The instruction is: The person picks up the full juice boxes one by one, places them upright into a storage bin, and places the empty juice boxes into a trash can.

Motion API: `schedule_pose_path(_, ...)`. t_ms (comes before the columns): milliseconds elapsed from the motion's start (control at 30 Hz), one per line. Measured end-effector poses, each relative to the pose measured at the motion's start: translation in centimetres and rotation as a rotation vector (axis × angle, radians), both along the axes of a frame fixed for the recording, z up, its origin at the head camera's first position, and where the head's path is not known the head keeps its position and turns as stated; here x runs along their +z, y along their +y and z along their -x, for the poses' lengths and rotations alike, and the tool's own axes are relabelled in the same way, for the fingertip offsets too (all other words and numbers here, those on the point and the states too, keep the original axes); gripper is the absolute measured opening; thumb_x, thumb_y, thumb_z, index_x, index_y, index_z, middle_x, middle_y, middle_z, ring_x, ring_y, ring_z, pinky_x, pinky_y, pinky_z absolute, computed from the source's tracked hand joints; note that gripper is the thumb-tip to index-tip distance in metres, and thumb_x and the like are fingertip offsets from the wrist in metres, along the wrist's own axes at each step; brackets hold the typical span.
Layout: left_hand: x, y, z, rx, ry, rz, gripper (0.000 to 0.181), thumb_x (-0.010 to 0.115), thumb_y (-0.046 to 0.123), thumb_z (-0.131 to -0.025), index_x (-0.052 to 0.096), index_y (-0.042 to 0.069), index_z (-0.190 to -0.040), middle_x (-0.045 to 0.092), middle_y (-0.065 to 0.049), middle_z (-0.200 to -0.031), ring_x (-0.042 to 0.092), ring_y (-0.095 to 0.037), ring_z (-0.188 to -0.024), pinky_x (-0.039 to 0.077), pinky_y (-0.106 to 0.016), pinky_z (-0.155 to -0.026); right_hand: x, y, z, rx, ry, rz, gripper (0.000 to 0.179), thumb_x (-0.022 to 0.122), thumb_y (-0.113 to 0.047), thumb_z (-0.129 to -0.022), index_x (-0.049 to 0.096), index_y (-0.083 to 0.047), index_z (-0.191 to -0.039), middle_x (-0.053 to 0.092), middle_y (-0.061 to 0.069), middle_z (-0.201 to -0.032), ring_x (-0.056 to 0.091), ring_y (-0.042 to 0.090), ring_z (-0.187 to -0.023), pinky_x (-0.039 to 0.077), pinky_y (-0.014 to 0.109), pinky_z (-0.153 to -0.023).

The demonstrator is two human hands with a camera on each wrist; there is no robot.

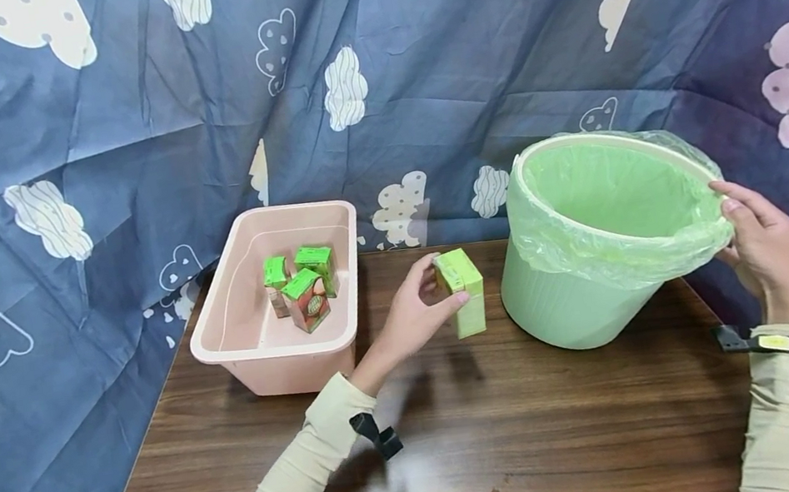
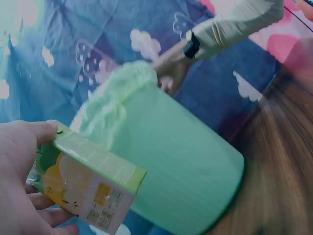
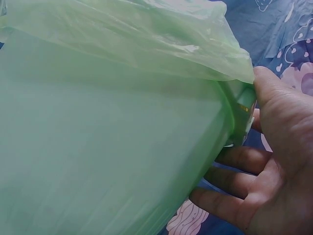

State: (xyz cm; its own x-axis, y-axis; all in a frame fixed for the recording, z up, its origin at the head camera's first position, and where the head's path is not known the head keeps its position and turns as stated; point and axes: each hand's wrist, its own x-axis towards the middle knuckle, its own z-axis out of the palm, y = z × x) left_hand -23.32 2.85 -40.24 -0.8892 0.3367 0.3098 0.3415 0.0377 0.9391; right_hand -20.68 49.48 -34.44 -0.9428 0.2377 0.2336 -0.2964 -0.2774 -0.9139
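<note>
My left hand (image 1: 414, 310) pinches a small light-green carton (image 1: 468, 294) between thumb and fingers, in front of the gap between the pink tub and the trash can. In the left wrist view, the carton (image 2: 93, 171) shows a yellow and pale printed side. My right hand (image 1: 769, 248) grips the right rim of the light-green trash can (image 1: 573, 305), thumb and fingers on either side of the edge. A thin green plastic bag (image 1: 592, 252) lines the can and folds over its rim. In the right wrist view, several fingers (image 3: 230, 181) lie against the can's outer side.
To the left stands a pink plastic tub (image 1: 276, 351) holding three small cartons (image 1: 307, 300) with bright green tops. Tub and can stand on a dark wooden table (image 1: 543, 444). Behind them hangs a blue cloth (image 1: 418, 91) with cloud prints.
</note>
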Motion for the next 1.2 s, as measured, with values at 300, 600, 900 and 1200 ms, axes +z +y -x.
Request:
schedule_pose_path(300,5.9,1.7,0.6,-0.238,0.041,-0.073,0.064,0.073,0.005,-0.092,0.043,0.003,-0.149,0.059,-0.02,-0.136,0.06,-0.026,-0.123,0.048,-0.034,-0.105,-0.3,0.0,0.0,-0.02,-0.016,-0.033,0.037,0.057,-0.01,-0.103,0.061,-0.011,-0.14,0.07,0.0,-0.102,0.069,0.01,-0.076,0.058,0.025,-0.059)
schedule_pose_path(600,11.1,4.7,2.8,-0.293,0.058,-0.094,0.061,0.072,0.009,-0.094,0.047,0.008,-0.149,0.059,-0.013,-0.137,0.06,-0.017,-0.124,0.049,-0.023,-0.099,-0.2,0.0,0.0,-0.014,-0.012,-0.016,0.039,0.059,-0.011,-0.103,0.059,-0.01,-0.141,0.069,0.001,-0.105,0.069,0.011,-0.077,0.059,0.026,-0.06)
schedule_pose_path(900,15.6,8.7,5.1,-0.335,-0.006,-0.087,0.06,0.071,0.02,-0.095,0.046,0.015,-0.149,0.062,0.003,-0.128,0.06,-0.001,-0.113,0.051,-0.019,-0.093,-0.4,0.1,-0.1,-0.013,-0.005,-0.013,0.039,0.058,-0.01,-0.103,0.059,-0.009,-0.142,0.068,0.001,-0.107,0.069,0.011,-0.079,0.059,0.027,-0.061)
schedule_pose_path(1200,18.9,12.6,7.0,-0.231,-0.05,0.065,0.067,0.073,0.032,-0.093,0.042,0.026,-0.152,0.057,0.012,-0.134,0.053,0.006,-0.116,0.045,-0.015,-0.091,-0.3,0.2,0.0,-0.036,-0.022,-0.054,0.038,0.059,-0.012,-0.103,0.06,-0.01,-0.141,0.068,0.0,-0.102,0.069,0.01,-0.077,0.059,0.025,-0.061)
